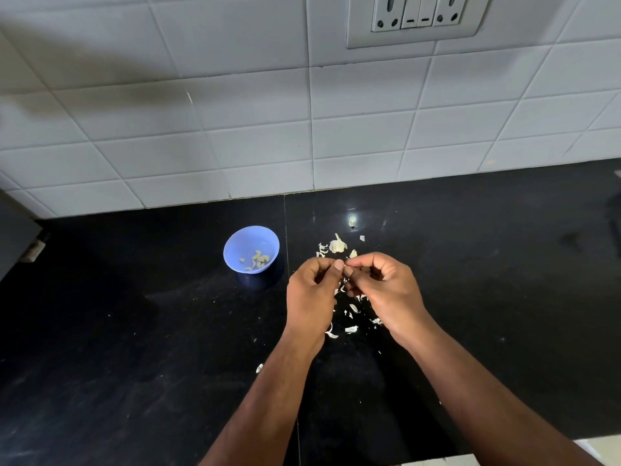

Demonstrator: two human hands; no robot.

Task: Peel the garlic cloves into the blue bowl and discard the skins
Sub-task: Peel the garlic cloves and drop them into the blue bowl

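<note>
A small garlic clove, mostly hidden, is pinched between the curled fingertips of the left hand [311, 290] and right hand [386, 287], held together above the glossy black countertop [134, 348]. Thin, papery white skins [351, 328] are scattered beneath and around them, with a partial garlic bulb [337, 245] just beyond. To the left, several smooth peeled cloves [258, 257] are held in the round blue bowl [235, 245].

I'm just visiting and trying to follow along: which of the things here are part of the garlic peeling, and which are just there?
Part of the job:
- left hand and right hand, fingertips pinched together over the skins
- blue bowl with peeled cloves
- garlic piece behind the hands
- loose skins on the black counter

Just there:
- wall socket panel
- white tiles
</note>
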